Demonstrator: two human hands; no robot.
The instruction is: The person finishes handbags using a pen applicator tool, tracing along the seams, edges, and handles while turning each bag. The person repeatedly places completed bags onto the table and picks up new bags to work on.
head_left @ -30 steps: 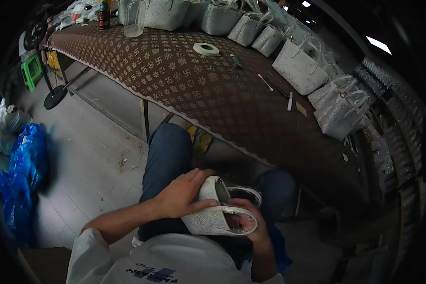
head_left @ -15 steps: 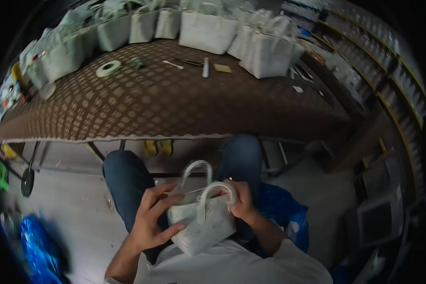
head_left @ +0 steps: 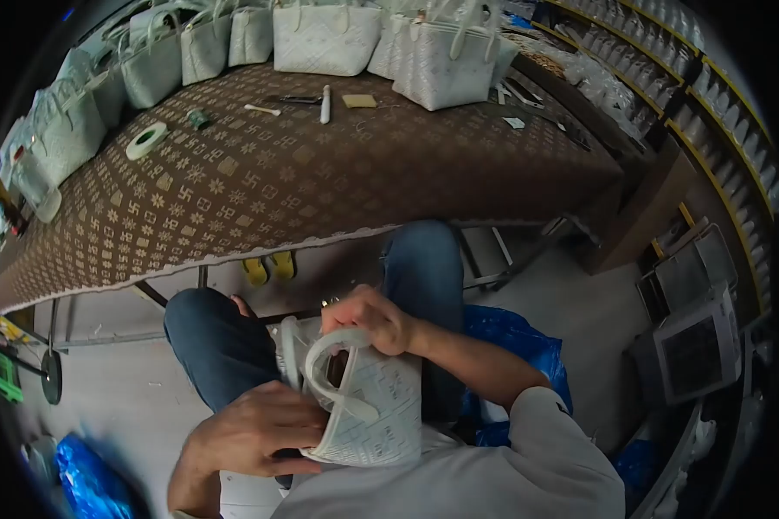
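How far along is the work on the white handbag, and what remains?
Done, it seems: the white handbag has both handles on, and other bags stand upright on the table. In hand: the left hand holds its side by the opening; the right hand is at the top, beside a handle. Left, probably: finishing this bag and placing it with the others. I cannot tell how many remain.

A table under a brown patterned cloth (head_left: 260, 173) stretches before me. Pale handbags (head_left: 325, 39) line its far and left sides, near a clear bottle (head_left: 35, 184). Left to right between lie a tape roll (head_left: 146, 140), a white stick (head_left: 262, 110), a white tube (head_left: 325, 104) and a yellowish pad (head_left: 359, 101); a pale scrap (head_left: 514, 123) lies right.
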